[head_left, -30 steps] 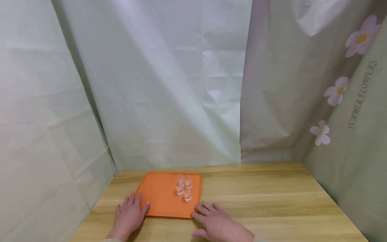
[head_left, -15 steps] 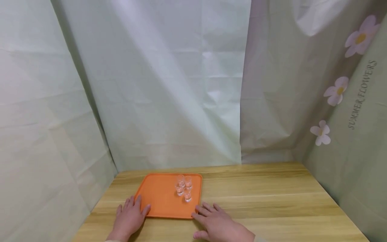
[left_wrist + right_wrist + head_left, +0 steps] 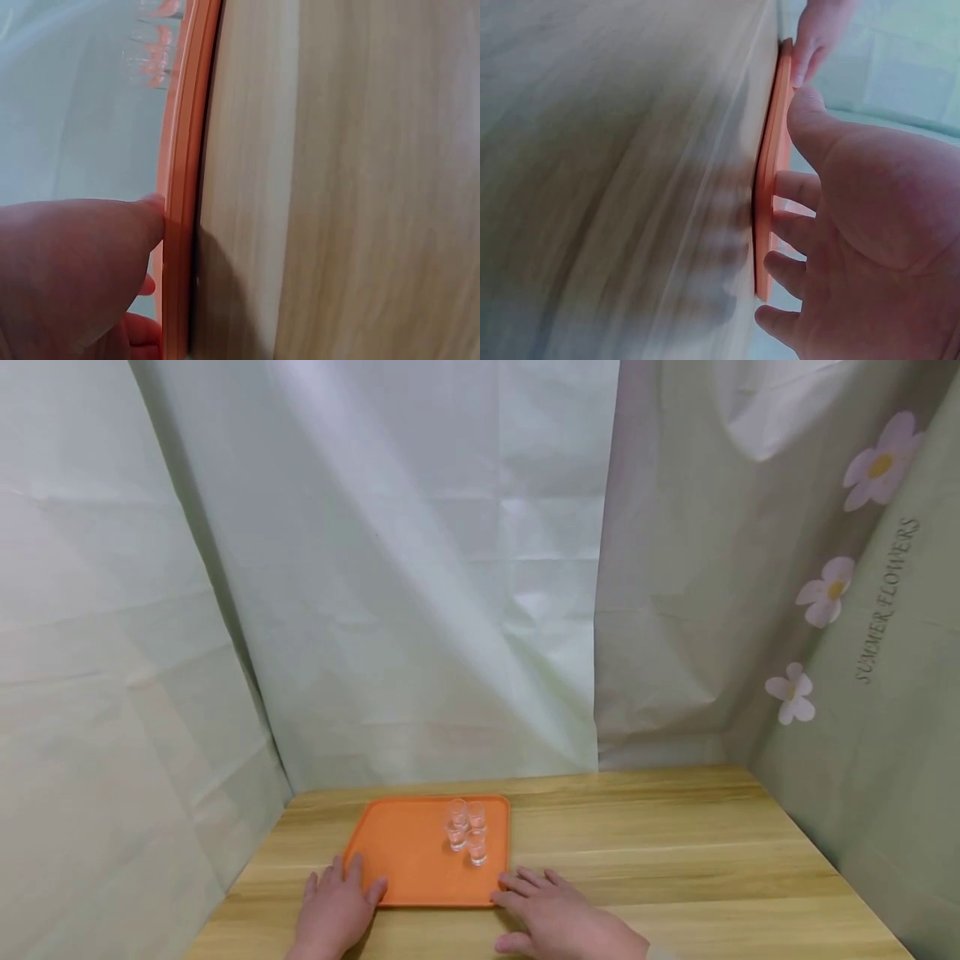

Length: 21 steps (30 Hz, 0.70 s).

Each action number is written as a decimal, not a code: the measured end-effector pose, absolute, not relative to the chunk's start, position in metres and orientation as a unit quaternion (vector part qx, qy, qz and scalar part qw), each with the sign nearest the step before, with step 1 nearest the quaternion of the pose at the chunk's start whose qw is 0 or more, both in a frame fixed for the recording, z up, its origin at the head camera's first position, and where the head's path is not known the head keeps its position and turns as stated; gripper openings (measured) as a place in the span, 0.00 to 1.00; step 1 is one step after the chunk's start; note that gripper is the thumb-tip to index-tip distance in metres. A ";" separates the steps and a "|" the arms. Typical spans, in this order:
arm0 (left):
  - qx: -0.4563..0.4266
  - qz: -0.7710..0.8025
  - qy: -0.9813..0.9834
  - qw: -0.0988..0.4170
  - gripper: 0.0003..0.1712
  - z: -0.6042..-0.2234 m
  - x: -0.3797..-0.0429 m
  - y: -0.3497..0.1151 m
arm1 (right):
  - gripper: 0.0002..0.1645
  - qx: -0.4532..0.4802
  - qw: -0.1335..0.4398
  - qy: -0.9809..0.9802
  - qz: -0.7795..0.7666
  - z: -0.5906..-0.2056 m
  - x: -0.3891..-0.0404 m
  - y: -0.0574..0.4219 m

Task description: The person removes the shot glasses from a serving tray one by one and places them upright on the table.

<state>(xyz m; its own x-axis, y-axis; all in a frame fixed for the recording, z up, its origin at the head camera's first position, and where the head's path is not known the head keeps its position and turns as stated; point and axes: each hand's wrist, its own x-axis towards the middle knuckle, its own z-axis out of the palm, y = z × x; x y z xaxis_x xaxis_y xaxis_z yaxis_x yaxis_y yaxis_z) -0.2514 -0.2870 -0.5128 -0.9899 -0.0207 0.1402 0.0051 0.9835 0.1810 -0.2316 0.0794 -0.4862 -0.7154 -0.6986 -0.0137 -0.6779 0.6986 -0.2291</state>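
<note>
An orange tray (image 3: 412, 877) lies on the wooden table, with several small clear shot glasses (image 3: 477, 850) grouped toward its right rear. At the tray's front left corner, my left hand (image 3: 333, 910) rests with extended fingers along the side and thumb at the front edge. Its thumb touches the tray rim (image 3: 180, 225) in the left wrist view. My right hand (image 3: 562, 914) is at the front right corner, fingers spread and fairly straight, with fingertips against or close beside the rim. In the right wrist view, that hand (image 3: 885, 217) shows its palm and separated fingers.
The wooden table (image 3: 637, 835) extends to the right of the tray. Pale green sheets (image 3: 420, 610) hang behind it and along both sides. The right sheet carries printed flowers (image 3: 791, 693) and lettering.
The tray, with the glasses on it, has shifted slightly to the right. Both hands have moved right along with it, and the head view has shifted a little.
</note>
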 end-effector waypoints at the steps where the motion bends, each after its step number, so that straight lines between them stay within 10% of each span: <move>1: 0.003 -0.091 -0.993 0.076 0.40 -0.514 -0.251 -0.285 | 0.41 -0.372 0.052 0.921 -0.107 -0.486 -0.231 0.081; 21: -0.021 -0.105 -0.991 0.081 0.40 -0.522 -0.247 -0.248 | 0.43 -0.350 0.061 0.923 -0.147 -0.493 -0.230 0.127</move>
<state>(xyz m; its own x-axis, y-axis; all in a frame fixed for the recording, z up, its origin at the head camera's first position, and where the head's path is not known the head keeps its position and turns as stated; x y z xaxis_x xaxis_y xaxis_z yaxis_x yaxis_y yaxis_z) -0.2467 -0.2478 -0.5220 -0.9860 0.0237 0.1651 0.0577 0.9771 0.2046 -0.2300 0.1273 -0.4931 -0.7481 -0.6635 -0.0106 -0.6274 0.7124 -0.3143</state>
